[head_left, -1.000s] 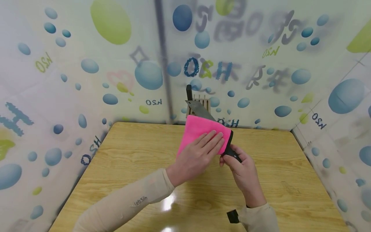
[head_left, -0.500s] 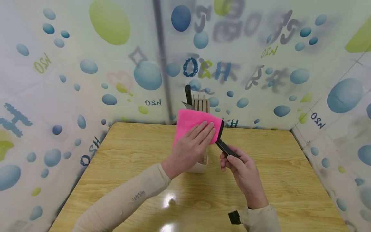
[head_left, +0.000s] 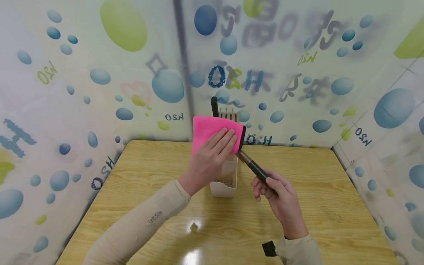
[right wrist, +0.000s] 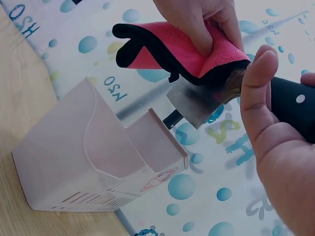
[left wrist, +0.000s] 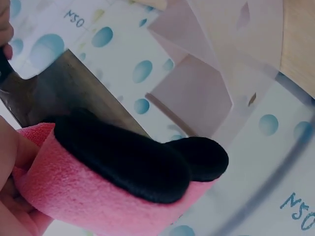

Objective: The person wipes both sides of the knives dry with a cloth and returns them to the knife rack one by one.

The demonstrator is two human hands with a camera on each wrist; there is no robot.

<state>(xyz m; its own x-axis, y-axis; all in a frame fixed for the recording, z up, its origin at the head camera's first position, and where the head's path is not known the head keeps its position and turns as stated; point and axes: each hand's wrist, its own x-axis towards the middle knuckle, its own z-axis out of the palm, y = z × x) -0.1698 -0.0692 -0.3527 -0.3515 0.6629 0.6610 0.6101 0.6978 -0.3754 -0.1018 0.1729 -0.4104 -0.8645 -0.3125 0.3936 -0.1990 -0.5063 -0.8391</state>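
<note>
In the head view, my left hand (head_left: 207, 160) lies over a pink cloth (head_left: 207, 127) with a black edge. The left wrist view shows this cloth folded over the cleaver's blade (left wrist: 54, 88), pinched between thumb and fingers. My right hand (head_left: 281, 198) grips the cleaver's black handle (head_left: 256, 170), lower and to the right. Bare metal of the blade (right wrist: 194, 103) also shows below the cloth in the right wrist view. From the head, the cloth covers nearly all of the blade. The cleaver is held in the air, slanting up to the left.
Behind the hands, a beige plastic knife holder (head_left: 223, 189) stands on the wooden table (head_left: 159, 158). One black knife handle (head_left: 214, 106) sticks up from its back, beside slots. A patterned curtain wall (head_left: 281, 121) encloses the table's back and sides.
The cloth and left hand have moved up and left along the cleaver, covering the blade's tip and baring metal near the handle. The right hand keeps its grip and has barely shifted.
</note>
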